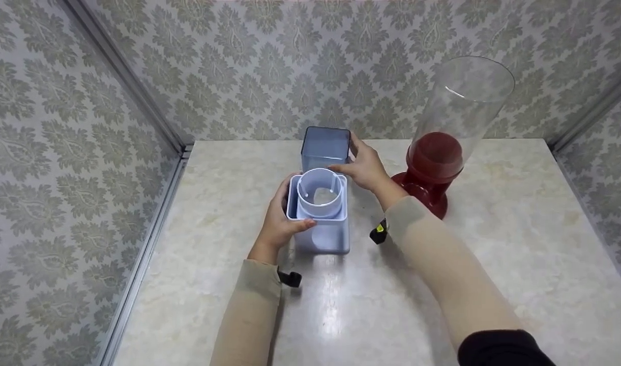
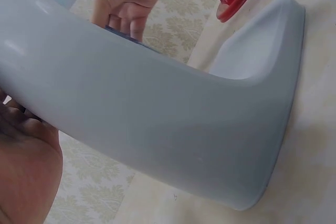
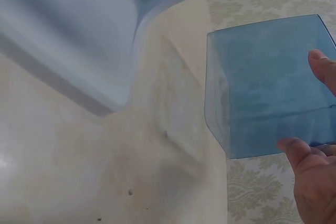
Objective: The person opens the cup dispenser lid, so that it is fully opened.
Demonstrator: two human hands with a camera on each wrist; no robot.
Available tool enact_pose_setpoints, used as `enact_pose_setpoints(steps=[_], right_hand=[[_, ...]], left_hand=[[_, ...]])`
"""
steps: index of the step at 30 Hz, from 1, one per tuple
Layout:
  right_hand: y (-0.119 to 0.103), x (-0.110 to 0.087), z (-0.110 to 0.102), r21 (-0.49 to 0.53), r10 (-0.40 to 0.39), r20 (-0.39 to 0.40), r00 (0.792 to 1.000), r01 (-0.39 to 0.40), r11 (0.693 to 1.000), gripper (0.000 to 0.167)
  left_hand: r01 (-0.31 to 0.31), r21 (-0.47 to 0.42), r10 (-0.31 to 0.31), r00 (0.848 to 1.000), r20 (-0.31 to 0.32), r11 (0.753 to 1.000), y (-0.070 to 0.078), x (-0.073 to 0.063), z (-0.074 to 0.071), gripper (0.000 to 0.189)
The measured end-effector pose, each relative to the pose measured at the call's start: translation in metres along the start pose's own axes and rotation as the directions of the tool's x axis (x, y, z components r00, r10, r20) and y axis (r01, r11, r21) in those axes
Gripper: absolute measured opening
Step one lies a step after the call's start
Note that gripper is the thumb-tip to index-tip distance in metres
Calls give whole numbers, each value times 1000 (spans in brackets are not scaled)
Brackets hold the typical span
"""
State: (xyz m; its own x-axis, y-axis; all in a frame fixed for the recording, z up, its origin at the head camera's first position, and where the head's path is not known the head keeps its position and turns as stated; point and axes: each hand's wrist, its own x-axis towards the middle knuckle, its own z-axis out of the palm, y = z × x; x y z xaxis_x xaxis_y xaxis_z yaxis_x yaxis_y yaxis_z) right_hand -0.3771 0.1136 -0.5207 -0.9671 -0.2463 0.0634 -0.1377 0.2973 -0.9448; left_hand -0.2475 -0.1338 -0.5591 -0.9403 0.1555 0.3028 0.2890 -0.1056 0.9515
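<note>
A pale blue-grey plastic feeder base (image 1: 323, 238), with a tray-like foot (image 2: 252, 51), stands on the table. Its square top opening holds a round white-blue collar (image 1: 319, 206). My left hand (image 1: 279, 223) grips this base by its upper left side, thumb over the front rim. Just behind it, my right hand (image 1: 363, 168) holds a translucent blue square container (image 1: 326, 145) by its right side. In the right wrist view, the fingers and thumb of that hand (image 3: 317, 182) lie against the container's wall (image 3: 268, 87), which appears above the tabletop.
On the right stands a dark red feeder base (image 1: 427, 190) bearing a tall clear cylinder (image 1: 465, 101), close to my right forearm. Patterned wall panels (image 1: 269, 66) enclose the marbled table (image 1: 519, 244) at the back and sides.
</note>
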Motion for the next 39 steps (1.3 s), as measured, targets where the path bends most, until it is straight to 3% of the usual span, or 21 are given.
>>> enact_pose_setpoints(steps=[7, 14, 22, 30, 39], right_hand=[[14, 2, 0, -29, -3, -5, 1000, 2, 1000, 108], [19, 2, 1, 6, 51, -25, 998, -51, 999, 104], [24, -5, 4, 42, 14, -47, 999, -12, 999, 105], [36, -15, 12, 174, -22, -71, 997, 35, 984, 107], [39, -21, 17, 161, -10, -93, 996, 25, 987, 105]], left_hand=[[-2, -13, 2, 1000, 10, 1000, 0, 0, 0, 153], [-1, -5, 1, 1000, -1, 1000, -1, 0, -1, 150], [6, -32, -7, 1000, -4, 999, -3, -1, -1, 143], [-5, -19, 5, 1000, -9, 1000, -6, 0, -2, 137], [47, -8, -47, 999, 16, 999, 1, -3, -5, 134]])
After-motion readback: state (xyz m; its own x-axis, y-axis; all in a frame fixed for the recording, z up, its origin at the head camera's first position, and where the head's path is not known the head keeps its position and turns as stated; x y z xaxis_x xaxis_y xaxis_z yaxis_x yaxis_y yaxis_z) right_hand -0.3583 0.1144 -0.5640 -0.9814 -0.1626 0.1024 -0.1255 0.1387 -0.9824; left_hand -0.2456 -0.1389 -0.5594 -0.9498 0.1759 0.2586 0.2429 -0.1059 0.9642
